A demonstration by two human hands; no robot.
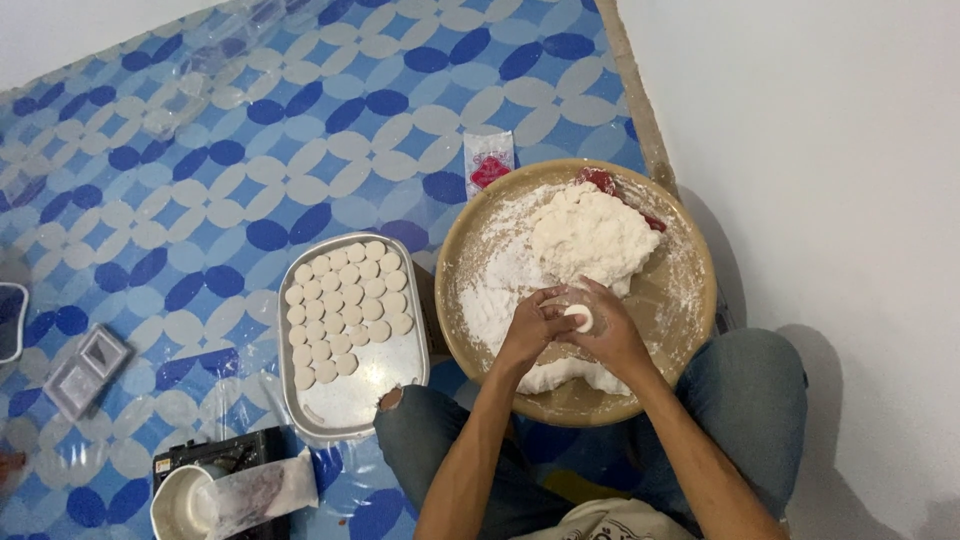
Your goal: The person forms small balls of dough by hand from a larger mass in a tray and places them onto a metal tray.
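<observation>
Floor: a plastic sheet [200, 200] patterned in blue and white ovals is spread over the floor, bounded by a plain white wall [830, 150] on the right.
Wooden tray: a round, flour-dusted wooden tray [690, 300] is set on the sheet between the seated person's knees.
Dough: a large white dough mass [590, 235] is heaped at the far side of the tray, and a smaller slab [560, 375] lies at the near rim.
Hands: the left hand [528, 335] and right hand [612, 335] are brought together above the tray, both closed round a small white dough piece [580, 318], which is pressed between fingers and palms.
Metal tray: a rectangular metal tray [350, 405] is placed just left of the wooden one; rows of flat round discs [345, 305] cover its far half, while the near half is bare.
Other things: a small red-and-white sachet [488, 160] lies beyond the wooden tray; a white cup [182, 505] with a plastic bag stands at the lower left.
Step in hand: one portion is judged to be in shaping, rounded and flattened like the discs.
Next move: a gentle carry to the left would be called for, with the piece set in the open part beside the last row, not overlapping its neighbours.
</observation>
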